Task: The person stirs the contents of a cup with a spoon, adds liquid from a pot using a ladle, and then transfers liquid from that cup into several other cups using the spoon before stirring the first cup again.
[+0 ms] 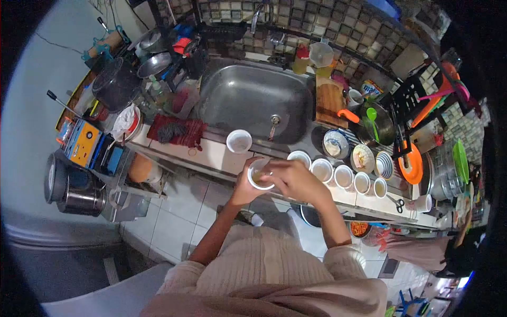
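My left hand (245,186) is wrapped round a white cup (255,185) that holds something yellowish, in front of the counter edge. Over the cup's mouth is my right hand (296,179), its fingers pressed together at the rim; whatever they may hold is too small to make out. Behind the cup, a white cup (239,141) stands on the counter by the sink. To the right runs a row of several white cups (343,177) with pale contents. Three small bowls (363,158) with food or stripes sit behind that row.
A steel sink (248,100) lies behind the counter. On its right are a wooden board (330,100), a pot (383,129), an orange plate (411,162) and scissors (398,204). A red cloth (179,134) and a stove (84,143) are at the left.
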A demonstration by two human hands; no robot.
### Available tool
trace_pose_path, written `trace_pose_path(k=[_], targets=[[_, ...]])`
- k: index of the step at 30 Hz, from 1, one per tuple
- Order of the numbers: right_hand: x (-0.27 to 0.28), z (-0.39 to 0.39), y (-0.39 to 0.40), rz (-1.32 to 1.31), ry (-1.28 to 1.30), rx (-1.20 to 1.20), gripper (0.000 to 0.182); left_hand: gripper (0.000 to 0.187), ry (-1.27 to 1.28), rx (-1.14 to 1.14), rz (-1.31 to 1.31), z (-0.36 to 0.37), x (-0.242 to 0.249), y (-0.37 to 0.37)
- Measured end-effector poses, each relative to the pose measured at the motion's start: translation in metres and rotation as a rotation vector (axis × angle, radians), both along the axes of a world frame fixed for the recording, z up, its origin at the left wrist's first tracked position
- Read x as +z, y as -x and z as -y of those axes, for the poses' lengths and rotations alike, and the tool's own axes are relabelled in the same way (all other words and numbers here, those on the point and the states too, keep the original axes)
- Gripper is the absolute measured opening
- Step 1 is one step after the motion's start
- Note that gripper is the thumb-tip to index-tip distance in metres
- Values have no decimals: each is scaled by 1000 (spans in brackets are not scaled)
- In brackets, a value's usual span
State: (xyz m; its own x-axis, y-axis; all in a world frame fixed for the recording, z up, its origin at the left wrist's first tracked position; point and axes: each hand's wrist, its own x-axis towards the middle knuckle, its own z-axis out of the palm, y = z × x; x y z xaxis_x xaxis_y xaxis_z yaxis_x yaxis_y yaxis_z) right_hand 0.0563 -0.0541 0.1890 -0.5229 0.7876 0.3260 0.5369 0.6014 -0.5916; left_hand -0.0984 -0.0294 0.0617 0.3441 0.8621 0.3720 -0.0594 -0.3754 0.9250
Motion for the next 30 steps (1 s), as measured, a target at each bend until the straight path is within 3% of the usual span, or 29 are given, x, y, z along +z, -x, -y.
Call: trace_pose_path(k=[3, 4, 7, 9, 11, 14, 17, 21, 23, 25, 30], targets=[[-7, -6, -2, 14, 29, -144, 14, 77, -169, 46, -142, -17, -10, -11], [-15, -10, -5, 60, 48, -235, 14, 78, -39, 45, -26, -20, -18, -17], [-17, -21, -24, 146, 198, -176, 14, 77, -81, 118, -80, -27, -18, -25], [-21, -26, -26, 145, 143, -137, 16, 75, -114, 103, -83, -33, -24, -27], [-28, -31, -23, 302, 108, -212, 17, 73, -75, 40, -80, -40, -39, -29], [-34, -38, -14, 336, 122, -281, 18, 71, -123, 56, -19, -48, -58, -33], [-35, -42, -14, 511, 131, -397, 18, 70, -135, 51, -62, -50, -49, -33], [-35, -45, -15, 457, 118, -385, 19, 68, -133, 71, -35, -55, -58, -35], [-32, -48, -15, 298, 100, -284, 20, 68, -88, 56, 9, -54, -64, -37], [-30, -48, -15, 363, 118, -370, 20, 68, 5, 23, 38, -49, -60, -37], [-25, -46, -9, 488, 209, -491, 20, 69, -149, 131, -59, -46, -54, -38]])
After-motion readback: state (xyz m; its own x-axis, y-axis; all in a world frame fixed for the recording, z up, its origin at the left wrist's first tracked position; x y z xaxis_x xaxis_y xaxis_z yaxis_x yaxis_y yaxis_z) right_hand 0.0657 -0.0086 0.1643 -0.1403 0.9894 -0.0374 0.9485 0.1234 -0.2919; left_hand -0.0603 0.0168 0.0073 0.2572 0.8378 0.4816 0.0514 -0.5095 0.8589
